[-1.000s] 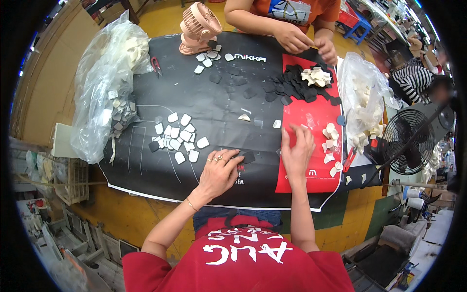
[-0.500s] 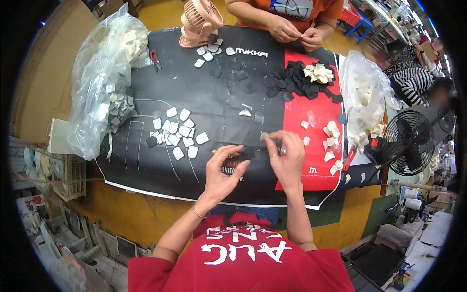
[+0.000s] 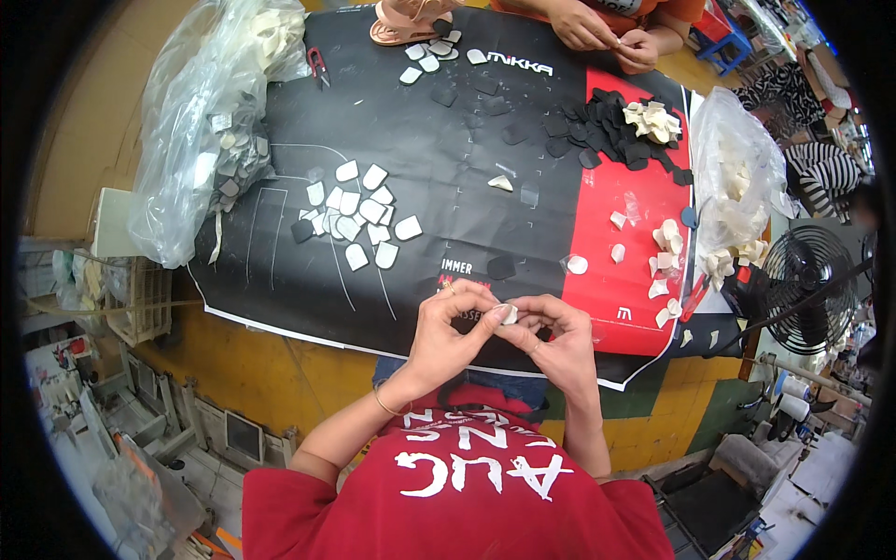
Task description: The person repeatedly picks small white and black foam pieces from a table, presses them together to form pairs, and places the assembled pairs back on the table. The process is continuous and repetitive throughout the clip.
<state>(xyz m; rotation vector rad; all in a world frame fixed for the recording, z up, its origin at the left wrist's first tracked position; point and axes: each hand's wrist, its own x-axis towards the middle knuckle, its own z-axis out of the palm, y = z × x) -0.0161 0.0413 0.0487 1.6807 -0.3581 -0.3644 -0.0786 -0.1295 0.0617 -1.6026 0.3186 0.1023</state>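
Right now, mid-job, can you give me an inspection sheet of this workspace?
Surface: black and red mat over a yellow table.
Job's things: small white piece pinched between both hands.
Clutter: white pieces, black pieces, two plastic bags, red snips.
Grips: left hand and right hand shut on the piece.
Cables: nothing seen.
Surroundings: fan; another person's hands opposite.

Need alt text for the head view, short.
Seen from above, a person in a red shirt pinches a small white piece between the left hand and right hand over a black and red mat. White pieces, black pieces and plastic bags lie around; another person's hands work opposite.
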